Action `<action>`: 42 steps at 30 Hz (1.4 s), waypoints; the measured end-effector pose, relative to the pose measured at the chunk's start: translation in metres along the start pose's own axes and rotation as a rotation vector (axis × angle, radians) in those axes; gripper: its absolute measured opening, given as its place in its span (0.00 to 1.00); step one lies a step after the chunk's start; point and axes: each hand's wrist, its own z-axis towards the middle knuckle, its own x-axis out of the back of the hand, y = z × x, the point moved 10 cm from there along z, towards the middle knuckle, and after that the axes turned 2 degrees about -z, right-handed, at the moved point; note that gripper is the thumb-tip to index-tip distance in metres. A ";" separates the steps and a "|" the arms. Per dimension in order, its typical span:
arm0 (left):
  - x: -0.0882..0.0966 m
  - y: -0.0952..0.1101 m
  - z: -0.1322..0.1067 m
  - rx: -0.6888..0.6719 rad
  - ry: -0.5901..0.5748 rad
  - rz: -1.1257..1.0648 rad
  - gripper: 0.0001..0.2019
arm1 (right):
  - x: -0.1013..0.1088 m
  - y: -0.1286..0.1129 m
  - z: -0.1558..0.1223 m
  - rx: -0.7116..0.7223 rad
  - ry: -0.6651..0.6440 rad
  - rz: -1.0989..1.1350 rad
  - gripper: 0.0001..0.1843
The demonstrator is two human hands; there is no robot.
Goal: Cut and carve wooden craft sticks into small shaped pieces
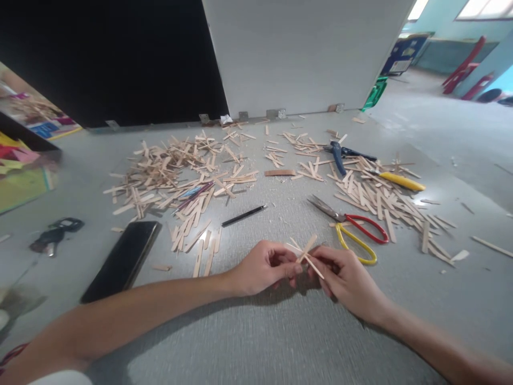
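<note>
Between my two hands, just above the grey table, are several thin wooden craft sticks (308,245) that cross each other. My left hand (276,266) pinches them from the left with thumb and fingers. From the right, my right hand (340,274) pinches the same crossed sticks, its fingertips close to my left thumb. Whether the sticks are joined where they cross I cannot tell. Scissors (347,219) with one red and one yellow handle lie open just beyond my right hand. A black pen (243,215) rests on the table beyond my left hand.
Loose craft sticks form a heap (168,166) at the back left and another (380,198) at the right. Blue-handled pliers (337,156) and a yellow-handled tool (402,181) lie by the right heap. A phone (122,262) and keys (52,238) lie left. An upright panel (308,53) stands behind.
</note>
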 end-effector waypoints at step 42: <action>0.014 0.021 -0.013 -0.267 0.229 0.246 0.09 | 0.015 -0.032 -0.014 0.377 0.298 -0.311 0.08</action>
